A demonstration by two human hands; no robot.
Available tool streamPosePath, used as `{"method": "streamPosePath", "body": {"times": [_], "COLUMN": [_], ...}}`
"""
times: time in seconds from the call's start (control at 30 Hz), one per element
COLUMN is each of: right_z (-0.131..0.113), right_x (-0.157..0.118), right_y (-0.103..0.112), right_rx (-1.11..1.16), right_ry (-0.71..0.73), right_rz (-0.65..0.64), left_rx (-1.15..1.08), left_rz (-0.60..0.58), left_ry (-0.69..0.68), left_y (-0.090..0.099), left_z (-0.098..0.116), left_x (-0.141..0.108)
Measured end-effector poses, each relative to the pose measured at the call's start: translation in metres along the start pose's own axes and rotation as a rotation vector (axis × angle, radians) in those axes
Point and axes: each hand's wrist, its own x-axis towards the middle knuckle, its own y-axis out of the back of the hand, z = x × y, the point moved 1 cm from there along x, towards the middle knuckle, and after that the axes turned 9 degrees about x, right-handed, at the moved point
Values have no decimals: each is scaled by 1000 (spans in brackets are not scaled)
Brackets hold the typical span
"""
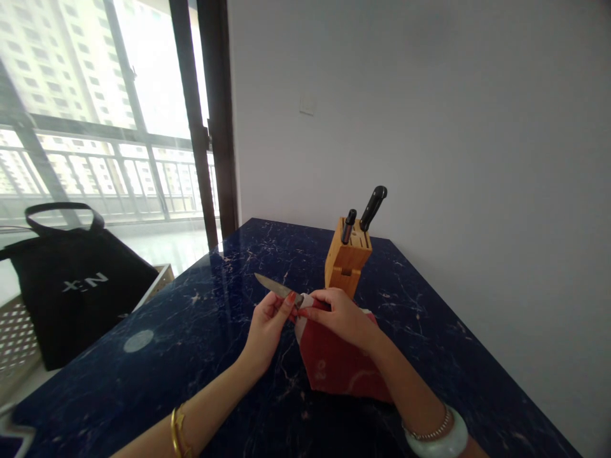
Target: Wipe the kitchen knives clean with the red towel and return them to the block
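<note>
A knife [277,286] points up and to the left, its blade showing. Closed near the base of the blade is my left hand [271,318], fingers pinched together. My right hand [341,315] is wrapped round the handle end, with red and white cloth at its fingers. The rest of the red cloth [334,362] hangs or lies below my right hand, over the dark table. Just beyond my hands stands a wooden knife block [347,257] with a black-handled knife [373,207] and another black handle [349,226] in its slots.
The dark blue marbled table [210,318] has a round pale spot at left. Beside it, a black bag [86,286] rests on a perforated white crate [19,334]. A grey wall [405,114] borders the right and back; a glass door is at left.
</note>
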Motion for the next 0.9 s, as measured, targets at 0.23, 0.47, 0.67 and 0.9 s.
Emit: {"method": "streamPosePath", "body": {"times": [0.23,0.47,0.67,0.9], "right_z": [-8,-12,2,11], "right_x": [-1,-1,-2,-3], "right_y": [3,8,17,24], "right_rx": [-104,-22,-12,-72], "right_ry": [23,15,-47,-72], "right_rz": [2,44,-9,-25], "left_rx": [49,43,-21,-170], "left_rz": [-49,1,33,132], "left_ry": [-36,-72,-62,15], "left_y": [1,9,13,17], "left_z": [6,13,13,6], "left_x": [0,7,13,20]}}
